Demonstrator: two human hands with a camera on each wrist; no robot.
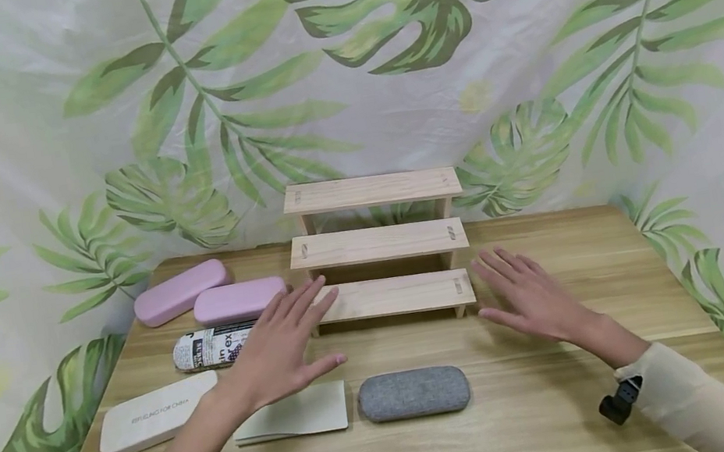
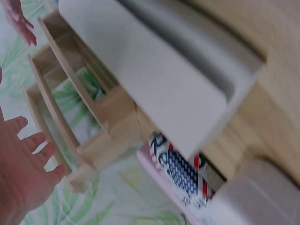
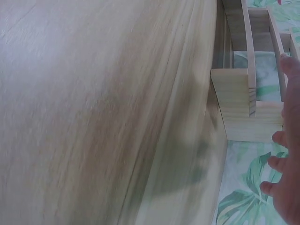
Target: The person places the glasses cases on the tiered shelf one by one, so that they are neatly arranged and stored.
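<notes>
A three-step wooden stand is at the back middle of the table. My left hand, palm down with fingers spread, hovers at its left end, holding nothing. On its right side my right hand is likewise spread and holds nothing. Beneath my left wrist lies a pale folded case, partly covered in the head view. A grey fabric glasses case sits in front of the stand. In the left wrist view the stand appears beyond my fingers; the right wrist view shows the stand's side.
On the left lie two pink glasses cases, one behind the other, a patterned newsprint case and a white lettered case. A leaf-print cloth hangs behind the wooden table.
</notes>
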